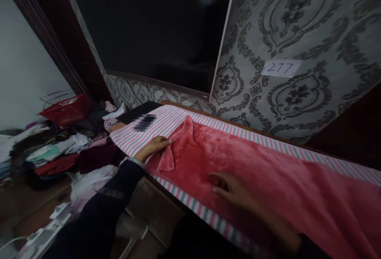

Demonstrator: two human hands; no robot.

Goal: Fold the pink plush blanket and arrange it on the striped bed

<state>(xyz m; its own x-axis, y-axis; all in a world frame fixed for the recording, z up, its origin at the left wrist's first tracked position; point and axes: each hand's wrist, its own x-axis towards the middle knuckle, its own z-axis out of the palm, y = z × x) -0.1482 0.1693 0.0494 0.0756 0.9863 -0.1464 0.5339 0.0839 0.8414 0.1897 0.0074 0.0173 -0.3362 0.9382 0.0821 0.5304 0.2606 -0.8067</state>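
A red plush cloth (262, 171), fuzzy and wrinkled, lies spread along a pink, grey and white striped cloth (149, 128) on a long table. Its left end is folded over, with a raised corner. At that left edge my left hand (157, 144) has its fingers closed on the red cloth. My right hand (230, 187) is slightly blurred over the middle of the red cloth, its thumb and fingers apart and nothing between them. Whether it touches the fabric I cannot tell.
A dark pixelated object (144, 122) rests on the striped cloth's left end. Heaped clothes (62, 152) and a red bag (67, 108) are at left. A white power strip (49, 231) is lower left. Behind the table hangs a large dark screen (154, 33).
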